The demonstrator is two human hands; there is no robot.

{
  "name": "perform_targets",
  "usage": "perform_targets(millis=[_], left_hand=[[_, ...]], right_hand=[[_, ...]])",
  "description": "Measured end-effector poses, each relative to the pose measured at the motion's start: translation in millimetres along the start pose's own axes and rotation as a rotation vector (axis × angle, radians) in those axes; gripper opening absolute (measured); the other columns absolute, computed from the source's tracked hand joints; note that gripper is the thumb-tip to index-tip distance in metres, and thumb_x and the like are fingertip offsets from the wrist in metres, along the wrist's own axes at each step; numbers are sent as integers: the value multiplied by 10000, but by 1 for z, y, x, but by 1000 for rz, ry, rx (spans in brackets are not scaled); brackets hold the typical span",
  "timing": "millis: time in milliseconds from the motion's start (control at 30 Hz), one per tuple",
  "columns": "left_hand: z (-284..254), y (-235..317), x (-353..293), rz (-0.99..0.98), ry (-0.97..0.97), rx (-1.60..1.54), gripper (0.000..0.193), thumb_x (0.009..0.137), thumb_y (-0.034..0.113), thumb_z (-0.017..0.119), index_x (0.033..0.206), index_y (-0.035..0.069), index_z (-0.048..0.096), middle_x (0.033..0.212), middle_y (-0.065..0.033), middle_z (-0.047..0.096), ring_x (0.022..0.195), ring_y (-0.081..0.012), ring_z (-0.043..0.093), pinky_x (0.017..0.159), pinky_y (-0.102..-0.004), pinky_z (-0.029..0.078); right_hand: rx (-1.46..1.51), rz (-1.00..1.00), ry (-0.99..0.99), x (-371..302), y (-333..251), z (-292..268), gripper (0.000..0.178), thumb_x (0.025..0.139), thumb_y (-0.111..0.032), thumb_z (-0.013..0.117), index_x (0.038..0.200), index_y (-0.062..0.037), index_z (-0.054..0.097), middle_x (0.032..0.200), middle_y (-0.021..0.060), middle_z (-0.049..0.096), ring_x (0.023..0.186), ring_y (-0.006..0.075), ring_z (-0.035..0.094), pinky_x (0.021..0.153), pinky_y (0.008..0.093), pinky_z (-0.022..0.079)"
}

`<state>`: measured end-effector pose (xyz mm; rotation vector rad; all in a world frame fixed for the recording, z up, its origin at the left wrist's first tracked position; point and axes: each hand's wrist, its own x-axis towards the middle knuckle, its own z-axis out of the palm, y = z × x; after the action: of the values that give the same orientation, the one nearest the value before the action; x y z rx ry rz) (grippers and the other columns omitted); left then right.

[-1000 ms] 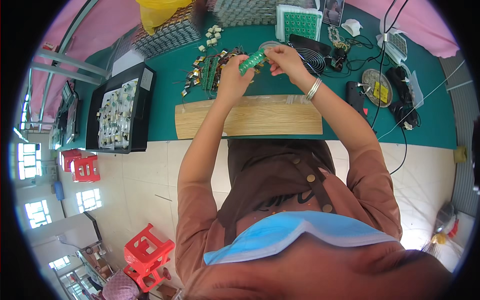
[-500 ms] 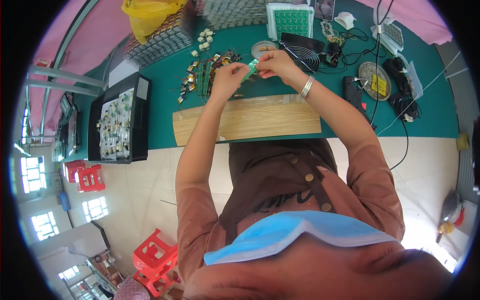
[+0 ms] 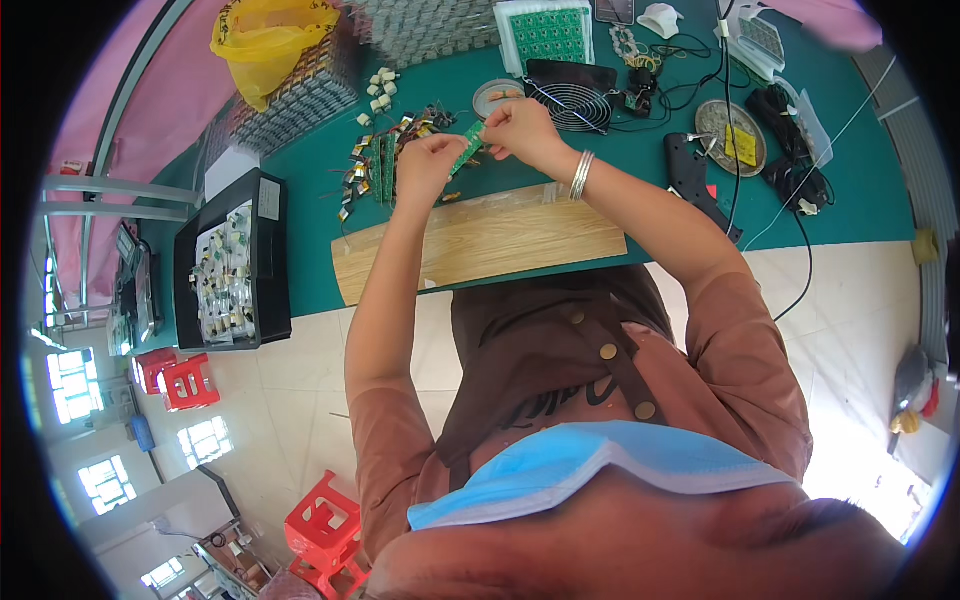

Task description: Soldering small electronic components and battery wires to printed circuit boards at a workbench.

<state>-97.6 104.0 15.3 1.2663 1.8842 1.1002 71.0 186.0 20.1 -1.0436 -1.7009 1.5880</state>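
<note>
Strip: here it is, a green circuit strip [image 3: 468, 147] up in the air over the table [image 3: 315, 200], held between two bare hands; take it as the hub of the clock, with twelve pointing away from the person [image 3: 530, 370], and it slants from seven up to one

Left hand: at eight o'clock comes the left hand [image 3: 428, 168], thumb and fingers closed, gripping the strip near its lower end

Right hand: over at two, the right hand [image 3: 520, 132], fingertips bunched and touching the strip's one o'clock end; do they grip it? I can't tell, the spot is too small

Bangles: silvery bangles [image 3: 581, 175] ring the right wrist, at about three

Plank: straight down at six lies a wood-grained plank [image 3: 500, 240], along the table's near edge

Pile: round at nine, beside the left hand, a tangle of small wired parts [image 3: 408, 128] with green strips [image 3: 384, 170] among them

Blocks: white blocks [image 3: 382, 88] at ten, loosely scattered

Dish and fan: a round dish [image 3: 497, 88] at one, a black fan [image 3: 570, 108] at two, just beside each other

Metal plate: out at three, a round plate [image 3: 712, 120] bearing a yellow pad [image 3: 740, 146], a black tool [image 3: 688, 175] near it

Tray: well off at eight, a black tray [image 3: 270, 270] full of bagged parts [image 3: 225, 275]
</note>
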Motion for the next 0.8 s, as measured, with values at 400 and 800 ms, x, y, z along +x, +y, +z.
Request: perform_targets(millis=[400,800], left_hand=[[-5,11,0,-86,39,123,261,808,284,684,903,50,753,684,-28,663,581,-100,593,531,-267,480],[-19,-4,-19,-64,-152,-88,304,949,295,600,1101,41,666,795,47,565,693,-45,472,616,-226,400]], right_hand=[[-192,-182,103,4,10,16,127,738,-110,707,755,13,678,727,168,686,561,176,678,571,308,552],[-502,-349,77,2,10,8,320,858,-303,673,799,11,686,726,107,681,562,126,644,586,300,543]])
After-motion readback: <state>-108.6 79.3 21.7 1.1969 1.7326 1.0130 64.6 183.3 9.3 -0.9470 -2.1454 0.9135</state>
